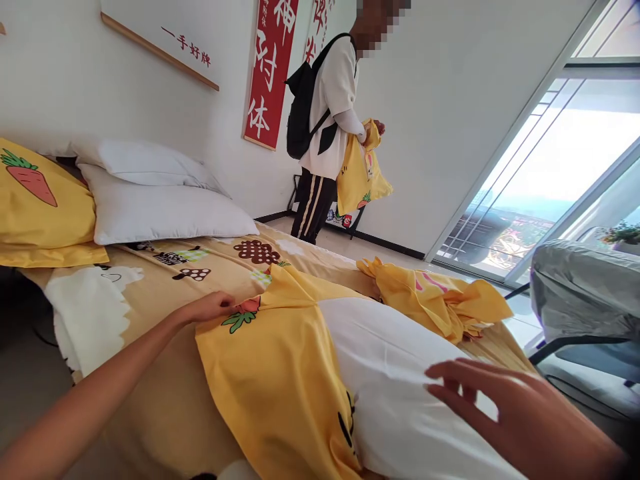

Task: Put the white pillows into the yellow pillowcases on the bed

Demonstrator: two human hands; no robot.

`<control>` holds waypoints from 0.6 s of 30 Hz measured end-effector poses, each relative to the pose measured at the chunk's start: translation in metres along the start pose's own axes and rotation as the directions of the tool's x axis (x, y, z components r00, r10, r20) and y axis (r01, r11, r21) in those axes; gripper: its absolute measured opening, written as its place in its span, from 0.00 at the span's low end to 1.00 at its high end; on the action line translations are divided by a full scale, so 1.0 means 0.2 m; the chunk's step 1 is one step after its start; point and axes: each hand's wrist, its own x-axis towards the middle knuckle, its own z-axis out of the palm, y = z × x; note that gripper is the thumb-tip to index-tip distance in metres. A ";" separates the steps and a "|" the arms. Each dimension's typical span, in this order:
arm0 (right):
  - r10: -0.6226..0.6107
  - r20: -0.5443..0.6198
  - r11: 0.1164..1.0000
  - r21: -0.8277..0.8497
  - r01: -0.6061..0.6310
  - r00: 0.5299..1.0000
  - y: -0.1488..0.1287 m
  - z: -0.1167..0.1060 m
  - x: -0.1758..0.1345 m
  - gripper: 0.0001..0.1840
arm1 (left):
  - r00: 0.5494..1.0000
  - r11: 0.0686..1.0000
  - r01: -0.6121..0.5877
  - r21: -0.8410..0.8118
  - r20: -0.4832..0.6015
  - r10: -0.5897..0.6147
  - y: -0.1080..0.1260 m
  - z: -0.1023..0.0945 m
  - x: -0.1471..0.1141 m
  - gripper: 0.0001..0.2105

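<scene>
A white pillow (390, 373) lies on the bed with one end inside a yellow pillowcase (280, 373) printed with a carrot. My left hand (215, 308) is closed on the pillowcase's far left edge, beside the carrot print. Over the bare part of the pillow is my right hand (490, 400), thumb and fingers apart with nothing between them; whether its fingertips touch the pillow I cannot tell. Farther back on the bed rests a crumpled yellow pillowcase (435, 293) with pink print.
Two white pillows (170, 207) are stacked by the wall, next to a yellow-cased pillow (45, 207). Beyond the bed a person (325, 120) with a black backpack holds another yellow pillowcase (363, 173). A plastic-covered chair (585, 287) stands at the right, near the glass door (530, 173).
</scene>
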 end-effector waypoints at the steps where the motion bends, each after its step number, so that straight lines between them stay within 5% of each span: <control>1: -0.025 -0.010 0.999 -0.031 0.025 1.000 0.00 0.00 0.07 0.15 | 0.995 0.999 -0.033 -0.003 -0.091 0.033 0.02 0.01 0.01 0.26; 5: -0.073 0.200 0.997 0.004 0.073 0.977 -0.13 0.26 0.26 0.15 | 0.993 0.996 -0.085 -0.017 -0.084 0.083 0.14 0.10 0.02 0.24; 9: -0.001 0.215 0.998 -0.060 0.014 0.977 -0.31 0.58 0.28 0.17 | 0.989 0.997 -0.065 0.029 -0.134 0.069 0.14 0.20 -0.01 0.22; 13: 0.004 0.191 1.000 -0.001 -0.004 0.982 -0.34 0.60 0.22 0.20 | 0.953 0.998 -0.052 -0.041 -0.300 0.037 0.06 0.24 0.02 0.20; 18: 0.044 0.076 0.999 -0.005 -0.043 0.996 -0.32 0.63 0.18 0.22 | 0.938 0.999 -0.036 0.008 -0.345 0.036 -0.06 0.20 0.08 0.22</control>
